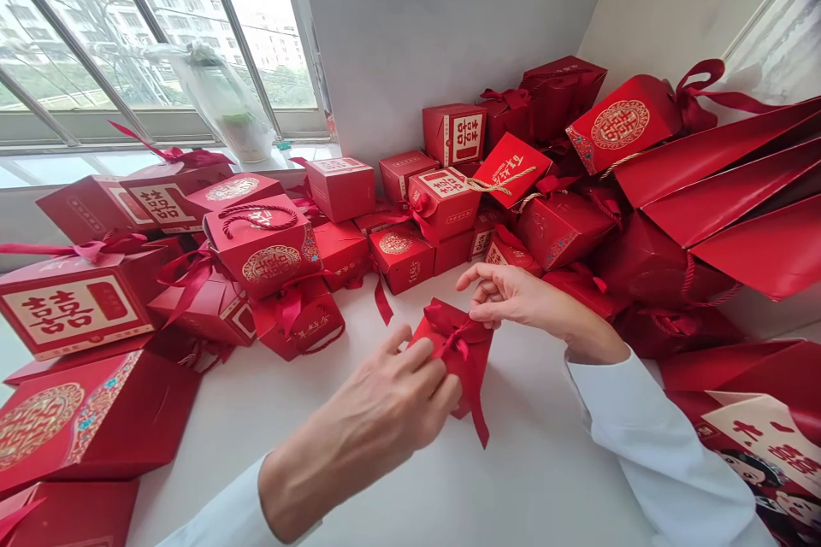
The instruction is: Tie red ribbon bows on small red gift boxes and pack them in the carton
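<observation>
The left hand (385, 397) is clasping the red gift box (463, 367) (its long axis is pointing away, between the hands) while the right hand (513, 295) is pinching the ribbon bow (457, 332) at its top

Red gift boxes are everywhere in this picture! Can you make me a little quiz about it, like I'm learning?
1. What is tied on the small red box between the left hand and the right hand?
A. A bow of red ribbon
B. A gold chain
C. A paper tag

2. True or false: a plastic bag sits by the window.

3. What colour are the sleeves?

Key: 1. A; 2. True; 3. White.
</observation>
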`<act>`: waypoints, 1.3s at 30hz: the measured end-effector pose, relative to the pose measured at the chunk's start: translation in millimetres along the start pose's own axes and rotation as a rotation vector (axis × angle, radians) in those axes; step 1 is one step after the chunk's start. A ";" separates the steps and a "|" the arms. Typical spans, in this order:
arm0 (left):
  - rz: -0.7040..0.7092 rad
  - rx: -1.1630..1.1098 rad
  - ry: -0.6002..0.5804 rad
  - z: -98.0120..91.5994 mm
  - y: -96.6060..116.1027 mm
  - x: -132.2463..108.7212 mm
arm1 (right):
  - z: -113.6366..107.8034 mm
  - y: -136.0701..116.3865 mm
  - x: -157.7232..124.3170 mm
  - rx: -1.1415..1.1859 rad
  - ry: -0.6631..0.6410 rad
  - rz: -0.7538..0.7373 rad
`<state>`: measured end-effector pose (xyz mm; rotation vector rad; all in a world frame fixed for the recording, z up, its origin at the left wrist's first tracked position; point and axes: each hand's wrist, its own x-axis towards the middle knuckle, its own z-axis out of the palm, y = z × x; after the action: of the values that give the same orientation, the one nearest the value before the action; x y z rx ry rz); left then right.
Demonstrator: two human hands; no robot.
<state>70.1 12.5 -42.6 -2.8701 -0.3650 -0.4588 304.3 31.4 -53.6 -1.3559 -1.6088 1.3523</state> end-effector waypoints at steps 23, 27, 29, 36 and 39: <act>-0.612 -0.464 -0.044 26.5 2.1 2.4 | -0.1 -0.7 -0.3 0.049 -0.097 -0.003; -0.572 -0.508 0.004 22.0 2.5 0.1 | 0.6 -1.3 -1.3 0.055 -0.095 -0.011; -0.568 -0.520 0.015 19.1 1.8 -0.4 | 1.0 -2.5 -1.9 0.056 -0.091 -0.014; -0.679 -0.661 -0.006 17.0 -9.5 3.6 | 1.0 -2.5 -0.8 0.031 -0.112 -0.028; -0.728 -0.827 -0.029 14.8 -12.9 6.6 | 1.2 2.0 2.7 0.008 -0.104 -0.007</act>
<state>76.7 29.7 -52.0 -3.4144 -1.5733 -0.8414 303.1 33.5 -56.2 -1.2926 -1.6729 1.4444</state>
